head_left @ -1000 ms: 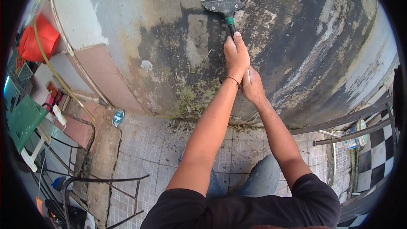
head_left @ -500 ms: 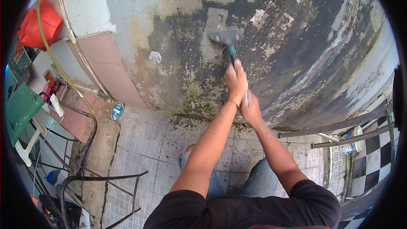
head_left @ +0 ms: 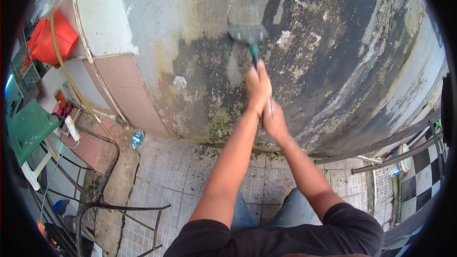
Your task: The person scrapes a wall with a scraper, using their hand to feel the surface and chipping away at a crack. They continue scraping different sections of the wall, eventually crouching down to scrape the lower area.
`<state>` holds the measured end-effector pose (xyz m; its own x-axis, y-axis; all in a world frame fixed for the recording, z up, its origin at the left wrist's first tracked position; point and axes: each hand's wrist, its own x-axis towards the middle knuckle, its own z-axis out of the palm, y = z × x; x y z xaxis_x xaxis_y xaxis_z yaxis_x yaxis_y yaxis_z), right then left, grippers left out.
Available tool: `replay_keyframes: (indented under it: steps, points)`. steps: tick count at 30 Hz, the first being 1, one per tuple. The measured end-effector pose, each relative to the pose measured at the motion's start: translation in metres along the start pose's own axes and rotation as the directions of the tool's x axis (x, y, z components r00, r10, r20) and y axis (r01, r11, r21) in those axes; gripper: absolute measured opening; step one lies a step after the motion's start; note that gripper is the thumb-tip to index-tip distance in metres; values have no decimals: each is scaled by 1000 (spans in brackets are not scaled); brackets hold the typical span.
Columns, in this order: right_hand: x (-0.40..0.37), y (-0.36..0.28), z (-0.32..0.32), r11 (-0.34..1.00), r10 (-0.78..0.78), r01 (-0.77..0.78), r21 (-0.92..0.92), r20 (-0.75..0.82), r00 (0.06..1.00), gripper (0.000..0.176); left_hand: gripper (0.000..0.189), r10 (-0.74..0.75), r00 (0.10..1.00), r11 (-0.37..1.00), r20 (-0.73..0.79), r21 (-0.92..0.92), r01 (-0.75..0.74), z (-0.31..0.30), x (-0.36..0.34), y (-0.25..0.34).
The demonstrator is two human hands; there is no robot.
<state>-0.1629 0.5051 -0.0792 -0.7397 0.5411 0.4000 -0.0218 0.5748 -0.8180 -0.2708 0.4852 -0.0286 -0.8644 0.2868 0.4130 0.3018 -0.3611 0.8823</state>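
A wide-bladed scraper (head_left: 248, 34) with a green and black handle lies with its blade against the stained wall (head_left: 295, 66). My left hand (head_left: 258, 88) is wrapped around the handle, below the blade. Lower down, my right hand (head_left: 274, 119) grips the rear end of the same handle. Both arms reach straight forward. Around the blade the wall shows black grime, flaking patches and paler grey strips.
Dark flakes litter the tiled floor (head_left: 162, 162) at the wall's foot. A bent metal frame (head_left: 121, 207) stands at left, near a green plastic chair (head_left: 31, 128). A bottle (head_left: 136, 139) lies by the pink tiles. Right are metal bars (head_left: 381, 164) and a bucket (head_left: 399, 162).
The scraper and both hands have moved up along the wall, slightly left. My view has tilted so the surroundings sit lower in the picture. Both hands keep their grip.
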Motion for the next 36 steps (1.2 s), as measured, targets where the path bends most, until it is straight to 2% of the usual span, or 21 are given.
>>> replay_keyframes:
  steps: [2,6,8,11,13,14,16,18,19,20,22,23,24,26,28,29,30,32,33,34,36]
  points:
    - [-37,28,8,999,46,-46,-7,-22,999,38,46,-2,999,992,-39,129,7,2,-34,-55]
    - [-37,40,12,992,119,-119,-31,5,993,41,46,-22,999,988,-28,151,26,-2,-34,-56]
    - [-25,34,11,999,33,-32,10,-20,999,38,46,-91,996,993,9,74,90,-1,-21,-37]
    - [21,-4,-5,997,-70,71,29,-33,997,34,46,-66,997,992,42,-105,70,2,18,27]
    - [42,-38,-23,998,-53,55,-43,30,998,35,47,-89,996,977,21,-191,91,6,31,56]
    - [47,-26,-25,993,-100,100,-63,10,995,36,46,-125,992,963,5,-239,122,9,28,63]
    - [27,-5,-36,982,-96,107,-154,75,993,36,45,-43,999,960,-20,-277,36,18,7,27]
    - [-11,34,-41,963,-70,86,-256,73,995,36,46,-128,989,945,-68,-312,101,28,-33,-25]
    - [-34,58,-36,968,-90,91,-236,17,996,35,46,-120,984,981,-135,-168,97,37,-50,-60]
    - [-44,72,-32,972,-112,102,-212,-36,993,35,45,-207,977,977,-50,-62,204,36,-64,-78]
    - [-31,56,-28,976,-107,102,-192,-18,994,34,45,-156,984,987,-88,-43,153,32,-55,-62]
    - [-21,44,-27,981,-94,92,-171,-5,996,33,44,-90,992,990,-87,-120,79,29,-39,-49]
    - [-4,22,-28,986,23,-14,-164,53,998,34,44,-30,995,981,-93,-195,12,22,-17,-23]
    - [30,0,-22,981,-83,88,-175,37,996,35,42,-91,996,951,3,-298,88,6,11,21]
    - [30,-8,-22,981,-12,23,-193,59,998,36,42,-112,993,953,-37,-288,97,4,10,15]
    - [18,-1,-25,981,4,8,-193,61,998,36,43,-190,982,895,-13,-413,168,3,-7,7]
    - [1,10,-33,950,5,29,-311,108,994,36,43,-260,965,813,19,-535,230,5,-25,-5]
    - [-31,29,-49,882,26,57,-467,169,985,37,44,-406,914,708,11,-628,323,13,-68,-49]
    - [-42,29,-55,827,108,17,-562,188,976,37,44,-479,877,659,15,-654,372,17,-84,-63]
    - [-47,27,-57,759,194,-18,-651,199,961,37,43,-593,803,533,62,-718,449,17,-90,-64]
    - [-44,22,-48,722,204,-9,-692,200,958,37,44,-599,797,460,78,-781,422,11,-90,-69]
